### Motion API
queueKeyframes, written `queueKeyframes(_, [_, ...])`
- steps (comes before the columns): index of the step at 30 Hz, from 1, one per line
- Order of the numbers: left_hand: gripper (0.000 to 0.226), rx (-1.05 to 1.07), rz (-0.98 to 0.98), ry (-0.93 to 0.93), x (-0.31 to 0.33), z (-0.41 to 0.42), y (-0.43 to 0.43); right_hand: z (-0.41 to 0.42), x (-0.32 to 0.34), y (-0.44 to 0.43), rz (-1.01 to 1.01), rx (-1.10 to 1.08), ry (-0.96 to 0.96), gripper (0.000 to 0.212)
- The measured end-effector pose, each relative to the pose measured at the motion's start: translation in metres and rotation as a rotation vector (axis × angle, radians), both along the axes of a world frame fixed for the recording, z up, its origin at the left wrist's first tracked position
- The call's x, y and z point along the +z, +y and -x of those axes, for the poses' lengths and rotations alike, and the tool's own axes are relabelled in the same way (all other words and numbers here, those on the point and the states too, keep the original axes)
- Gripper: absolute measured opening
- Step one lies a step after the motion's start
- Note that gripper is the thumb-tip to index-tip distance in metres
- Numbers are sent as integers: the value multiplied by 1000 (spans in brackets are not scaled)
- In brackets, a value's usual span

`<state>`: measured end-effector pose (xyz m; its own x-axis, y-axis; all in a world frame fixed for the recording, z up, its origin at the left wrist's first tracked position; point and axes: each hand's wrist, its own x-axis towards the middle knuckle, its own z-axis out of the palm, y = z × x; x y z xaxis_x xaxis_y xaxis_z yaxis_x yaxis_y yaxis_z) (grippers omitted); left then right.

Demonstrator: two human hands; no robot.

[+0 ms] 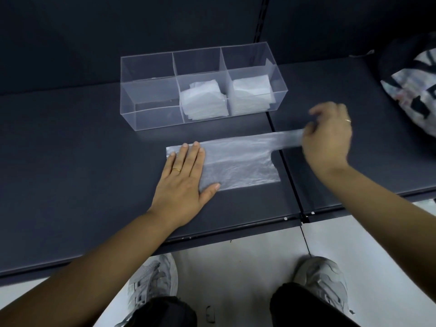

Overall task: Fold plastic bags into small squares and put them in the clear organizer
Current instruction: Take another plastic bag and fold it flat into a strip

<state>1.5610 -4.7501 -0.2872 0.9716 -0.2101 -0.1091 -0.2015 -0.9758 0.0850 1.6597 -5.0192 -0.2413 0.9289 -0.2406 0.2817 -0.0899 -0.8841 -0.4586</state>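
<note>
Right now we count one plastic bag [240,161] lying flat on the dark shelf [82,149], just in front of one clear organizer [151,114] with three compartments. Two stacks of folded bags sit inside it, one stack [203,100] in the middle compartment and another [251,95] in the right one; how many bags each holds we cannot count through the plastic.

Our left hand [186,175] lies flat on the bag's left end, fingers straight and close together, thumb spread out, covering that corner. Our right hand [328,138] is blurred, but its fingers curl around the bag's long handle strip [290,138], stretched out to the right; the strip's end is hidden in the grip.

Each hand wears one ring. One patterned bag [410,86] sits at the far right, cut off by the edge. Below the shelf, two grey shoes [153,277] [323,277] show on the pale floor.
</note>
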Motion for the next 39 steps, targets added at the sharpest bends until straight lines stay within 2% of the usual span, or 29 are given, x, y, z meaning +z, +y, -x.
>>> queueKeyframes(2, [88, 2, 16, -1, 0, 0, 0, 17, 1, 35, 37, 371, -38, 36])
queueKeyframes(4, [90, 4, 40, 2, 1, 0, -1, 40, -10, 71, 74, 774, 146, 47])
queueKeyframes(6, [92, 6, 58, 9, 2, 1, -1, 54, -29, 89, 176, 892, 323, 58])
queueKeyframes(10, [93, 23, 41, 6, 3, 1, 0, 37, -47, 57, 401, 654, 387, 72])
queueKeyframes(15, [100, 109, -1, 42, 1, 1, 3, 24, -43, -6, 418, 398, 449, 77])
queueKeyframes(17, [105, 142, 14, 62, 2, 0, 3, 27, -36, -16, 416, 356, 411, 74])
queueKeyframes(20, [110, 131, 84, 11, 14, -1, 2, 42, -19, -17, 194, 545, 229, 60])
queueKeyframes(22, [100, 8, 185, -90, 22, 2, -3, 55, -11, -14, 29, 674, 187, 41])
queueKeyframes(24, [83, -114, 337, -117, 26, 8, -13, 65, -11, -15, -26, 699, 243, 30])
queueKeyframes(26, [71, -170, 403, -84, 25, 14, -23, 67, -13, -16, -71, 665, 307, 23])
queueKeyframes(31, [71, -147, 379, -67, 13, 22, -30, 58, -15, -9, -88, 684, 302, 4])
queueKeyframes(33, [67, -130, 364, -115, 11, 21, -32, 55, -14, -7, -55, 714, 342, 5])
queueKeyframes(35, [58, -125, 336, -211, 10, 19, -34, 53, -9, -8, -130, 695, 430, 13])
queueKeyframes(37, [44, -119, 320, -351, 8, 14, -35, 50, -1, -10, -231, 666, 497, 19])
queueKeyframes(39, [29, -138, 319, -460, 6, 9, -34, 48, 4, -11, -237, 661, 538, 19])
